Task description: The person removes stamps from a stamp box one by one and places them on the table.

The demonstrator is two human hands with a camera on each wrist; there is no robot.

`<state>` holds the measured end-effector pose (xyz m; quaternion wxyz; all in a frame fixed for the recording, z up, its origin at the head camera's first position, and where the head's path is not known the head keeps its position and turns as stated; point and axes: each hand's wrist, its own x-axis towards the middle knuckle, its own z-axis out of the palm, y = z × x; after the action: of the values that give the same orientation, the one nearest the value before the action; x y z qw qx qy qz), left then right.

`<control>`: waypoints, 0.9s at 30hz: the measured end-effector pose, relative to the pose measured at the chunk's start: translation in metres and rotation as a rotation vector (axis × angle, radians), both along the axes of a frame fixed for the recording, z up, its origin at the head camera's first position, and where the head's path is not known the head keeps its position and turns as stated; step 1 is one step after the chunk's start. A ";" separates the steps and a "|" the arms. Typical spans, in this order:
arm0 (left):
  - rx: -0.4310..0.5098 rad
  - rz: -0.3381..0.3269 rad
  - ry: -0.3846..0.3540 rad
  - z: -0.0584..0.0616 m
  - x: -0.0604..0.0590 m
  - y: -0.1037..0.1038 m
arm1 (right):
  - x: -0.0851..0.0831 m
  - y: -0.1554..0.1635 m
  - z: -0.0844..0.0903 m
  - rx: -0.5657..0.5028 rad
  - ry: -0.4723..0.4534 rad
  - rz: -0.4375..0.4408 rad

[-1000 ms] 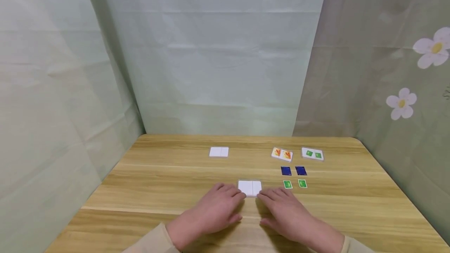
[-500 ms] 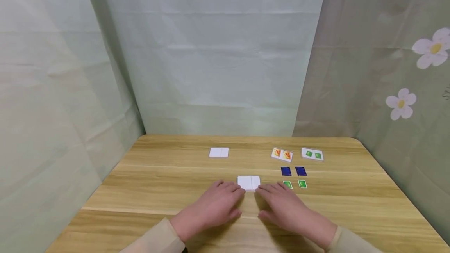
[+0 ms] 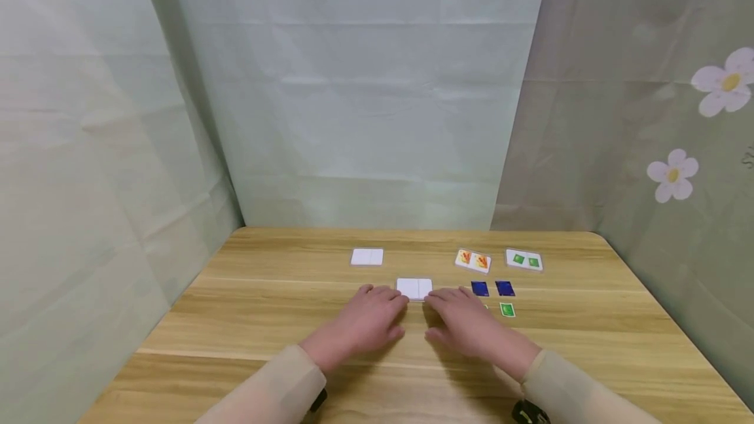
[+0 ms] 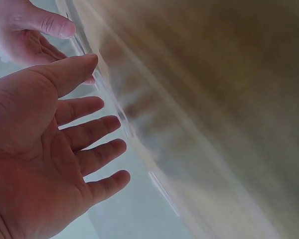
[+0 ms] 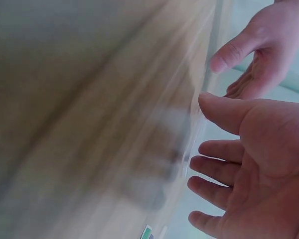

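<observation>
A white two-panel card point(image 3: 414, 288) lies flat near the middle of the wooden table. My left hand point(image 3: 368, 319) has its fingertips at the card's near left corner; my right hand point(image 3: 462, 322) has its fingertips at the near right corner. In the left wrist view, the left hand's fingers point(image 4: 97, 157) reach forward, spread and relaxed, with nothing gripped. Relaxed fingers point(image 5: 209, 191) also show on the right hand in the right wrist view. A green square tile peeks out just past the right hand, mostly hidden by it.
Farther back lies another white card point(image 3: 367, 256). To the right are a card with two orange pictures point(image 3: 473, 260) and a card with two green squares point(image 3: 523, 260). Two dark blue tiles point(image 3: 504, 288) and a green tile point(image 3: 507, 309) lie nearer. Cloth walls enclose the table.
Both hands and the white card between them have slid away from me across the table. The right hand now covers most of one green tile. The other cards have stayed put.
</observation>
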<state>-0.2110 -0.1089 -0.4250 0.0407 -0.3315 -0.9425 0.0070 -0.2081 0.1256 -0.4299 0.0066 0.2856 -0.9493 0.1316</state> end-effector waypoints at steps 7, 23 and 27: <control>0.016 0.036 -0.010 0.000 -0.020 -0.001 | -0.018 -0.008 0.003 -0.005 -0.010 -0.027; 0.006 0.131 -0.041 -0.003 -0.056 0.003 | -0.059 -0.017 -0.004 -0.008 0.033 -0.010; 0.002 0.155 -0.038 -0.003 -0.061 0.003 | -0.067 -0.020 -0.004 -0.005 0.021 -0.023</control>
<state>-0.2722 -0.1055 -0.4278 0.0223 -0.2577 -0.9660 0.0029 -0.2746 0.1051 -0.4342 0.0187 0.2761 -0.9520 0.1309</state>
